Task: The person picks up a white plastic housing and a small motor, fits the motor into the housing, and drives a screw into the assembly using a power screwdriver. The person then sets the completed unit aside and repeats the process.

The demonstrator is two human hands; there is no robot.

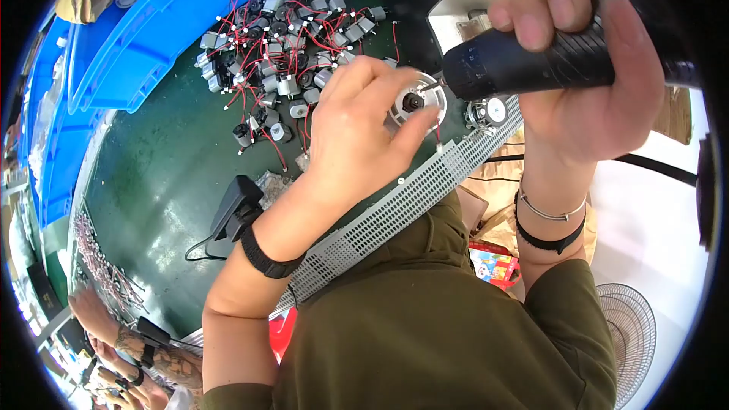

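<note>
Gripped in my right hand (600,68) is a black electric screwdriver (524,64), held nearly level and pointing left. Its thin bit reaches a round white plastic housing (437,118) with a dark round part at its middle. My left hand (357,121) holds that housing between thumb and fingers, over the green work surface (175,190). Just right of the housing stands another round part with a white centre (495,111). Beyond my left hand lies a heap of small silver motors (288,83) with red and black wires.
Blue plastic bins (152,30) line the far left side. A perforated grey metal strip (402,190) edges the bench before me. A black device (237,201) sits beside my left wrist. At lower left are a co-worker's tattooed forearm (171,364) and a wire bundle (106,258). A fan (626,334) stands lower right.
</note>
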